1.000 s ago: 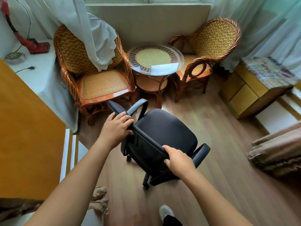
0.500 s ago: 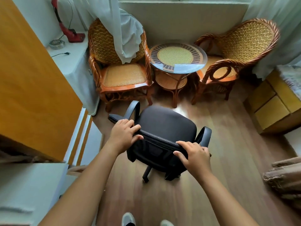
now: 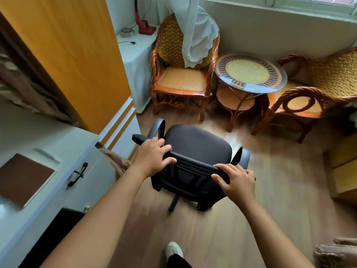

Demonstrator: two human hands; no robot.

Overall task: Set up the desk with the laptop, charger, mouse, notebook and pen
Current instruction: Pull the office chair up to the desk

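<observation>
A black office chair (image 3: 195,146) stands on the wooden floor in the middle of the view, its seat facing away from me. My left hand (image 3: 152,156) grips the left end of the backrest's top edge. My right hand (image 3: 237,180) holds the right end of the same edge, fingers spread over it. The white desk (image 3: 58,144) comes in at the left, with a brown flat notebook-like item (image 3: 23,178) lying on its top. Laptop, charger, mouse and pen are out of sight.
An orange wardrobe (image 3: 77,55) rises at the left behind the desk. Two rattan armchairs (image 3: 181,82) and a round glass-topped table (image 3: 251,73) stand under the window. A yellow cabinet (image 3: 343,169) is at the right. My shoe (image 3: 173,250) shows below.
The view has swung left, bringing the white desk and the brown item into sight. The chair has turned and shifted with both hands still on its backrest.
</observation>
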